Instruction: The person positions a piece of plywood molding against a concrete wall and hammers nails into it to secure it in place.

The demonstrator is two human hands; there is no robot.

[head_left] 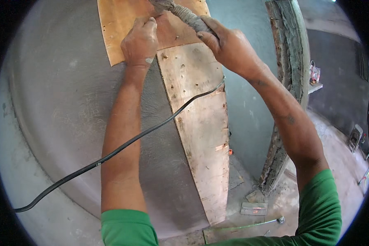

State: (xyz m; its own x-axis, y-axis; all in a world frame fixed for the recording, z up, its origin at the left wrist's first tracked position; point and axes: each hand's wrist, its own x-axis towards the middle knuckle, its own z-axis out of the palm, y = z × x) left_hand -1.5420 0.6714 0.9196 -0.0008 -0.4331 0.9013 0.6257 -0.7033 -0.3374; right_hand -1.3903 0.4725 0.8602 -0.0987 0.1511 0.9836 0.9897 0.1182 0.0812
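My right hand [229, 45] grips a hammer [186, 17] by its grey, wrapped handle. The hammer's mud-caked head lies at the top edge and is partly cut off. Close by on the left, my left hand [140, 43] is closed in a pinch against an orange-brown wooden sheet [115, 28]; whatever its fingers hold is hidden. Below the sheet, a long pale plywood strip [201, 123] dotted with nail heads narrows downward along the wall's edge.
A black cable [123, 144] hangs across my left forearm and the plywood. Grey plaster wall [61, 90] fills the left. On the right stands a rough-edged cement wall end [289, 53]. A small board [253, 208] and a thin green rod [250, 224] lie on the floor.
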